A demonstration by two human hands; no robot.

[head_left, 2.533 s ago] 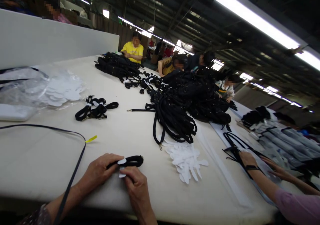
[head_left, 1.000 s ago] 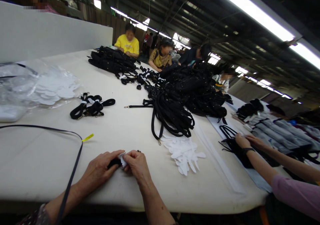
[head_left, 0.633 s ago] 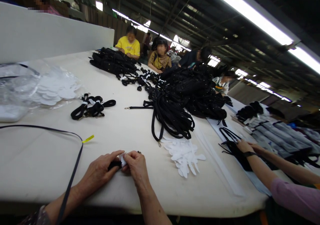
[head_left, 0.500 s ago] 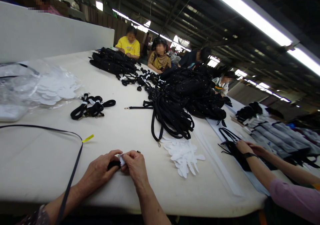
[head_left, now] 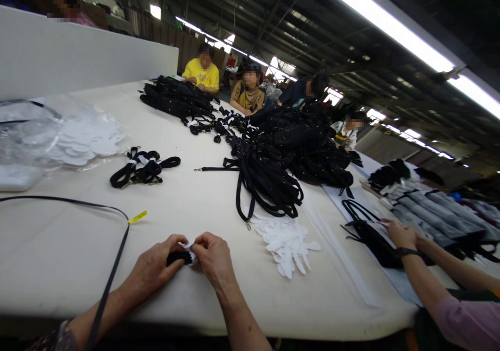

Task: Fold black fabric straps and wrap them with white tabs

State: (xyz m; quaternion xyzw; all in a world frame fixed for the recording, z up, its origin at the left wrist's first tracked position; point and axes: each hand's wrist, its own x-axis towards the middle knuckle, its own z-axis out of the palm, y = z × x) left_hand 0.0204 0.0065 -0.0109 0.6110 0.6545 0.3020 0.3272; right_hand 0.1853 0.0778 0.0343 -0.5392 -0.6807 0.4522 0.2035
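Near the table's front edge, my left hand (head_left: 158, 261) is closed around a folded black strap (head_left: 178, 258). My right hand (head_left: 213, 257) pinches a small white paper-like strip (head_left: 189, 246) that lies around the strap's end, close to my left fingertips. Part of the strap is hidden inside my left hand. Ahead of my left hand lie several bundled black straps (head_left: 144, 167) with white wraps and metal clips. To the right of my right hand is a pile of loose white strips (head_left: 284, 241).
A large heap of black straps (head_left: 269, 179) and black bags (head_left: 304, 132) fills the table's middle. Plastic bags of white pieces (head_left: 84, 137) lie left. A black cord with a yellow tag (head_left: 137, 216) crosses my left forearm. At right, a co-worker's hands (head_left: 402, 236) handle a black bag.
My right fingers have shifted slightly on the white strip, and more of the strip and strap end shows. The co-worker's hands at right have moved a little to the right.
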